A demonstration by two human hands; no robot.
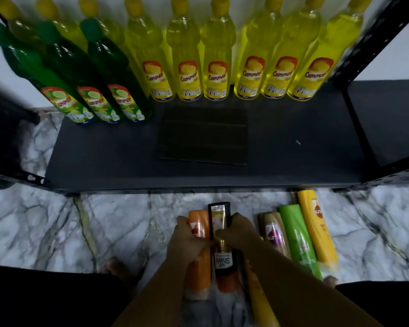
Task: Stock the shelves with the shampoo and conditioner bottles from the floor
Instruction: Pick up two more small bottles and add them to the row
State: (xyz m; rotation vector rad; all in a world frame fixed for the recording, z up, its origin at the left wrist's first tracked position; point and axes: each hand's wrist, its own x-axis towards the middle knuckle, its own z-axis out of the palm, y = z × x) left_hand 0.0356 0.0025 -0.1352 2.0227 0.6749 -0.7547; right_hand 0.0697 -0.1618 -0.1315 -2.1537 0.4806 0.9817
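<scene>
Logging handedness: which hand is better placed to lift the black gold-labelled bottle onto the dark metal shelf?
Likely right: the right hand curls round the black gold-labelled bottle; the left hand grips the orange plastic bottle beside it.

**Yellow up high, a rainbow down low**

Bright yellow bottles (219, 55) beside deep green bottles (104, 67) on the dark grey shelf (293, 149). On the white, grey-veined marble floor (45, 220): orange bottle (198, 270), black bottle (223, 263), beige bottle (273, 230) with a purple label, lime bottle (295, 232), golden-yellow bottle (316, 227).

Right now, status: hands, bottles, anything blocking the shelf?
Left hand grips orange bottle. Right hand grips black bottle. Green bottle, others lie on floor. Dark mat on shelf.
</scene>
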